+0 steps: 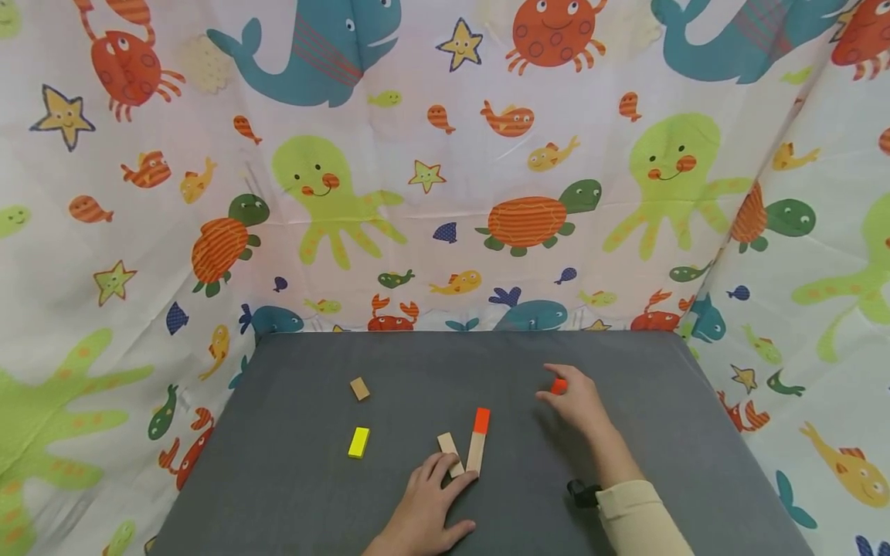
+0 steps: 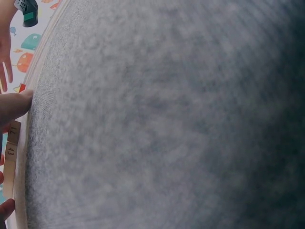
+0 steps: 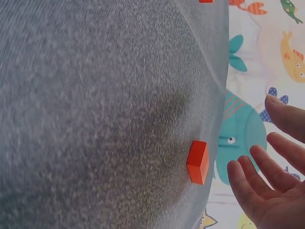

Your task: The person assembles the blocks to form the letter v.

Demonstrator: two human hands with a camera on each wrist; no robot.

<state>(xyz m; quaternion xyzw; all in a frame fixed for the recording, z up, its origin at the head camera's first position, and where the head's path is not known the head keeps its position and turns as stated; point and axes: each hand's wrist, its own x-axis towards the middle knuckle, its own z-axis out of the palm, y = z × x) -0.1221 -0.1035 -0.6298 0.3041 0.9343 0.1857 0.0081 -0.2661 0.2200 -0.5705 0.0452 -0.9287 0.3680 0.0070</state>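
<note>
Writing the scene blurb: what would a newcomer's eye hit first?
First, the cloth printed with sea creatures, filling the background behind the grey table. Next, the hands: the left hand touching pale wooden blocks set in a V near the front, the right hand close to a red block right of centre. Then the yellow block, bright against the grey at left.

- Sleeve (image 1: 643, 517), right arm: we see cream-beige cloth, long, stitched-looking cuff.
- Black device (image 1: 584, 494) by that cuff: we log it as small, rounded.
- Left wrist view: we get a dark casing (image 2: 30, 18), green rectangular patch, dotted grey part.
- Left hand (image 1: 429, 502), right hand (image 1: 575, 398): bare.
</note>
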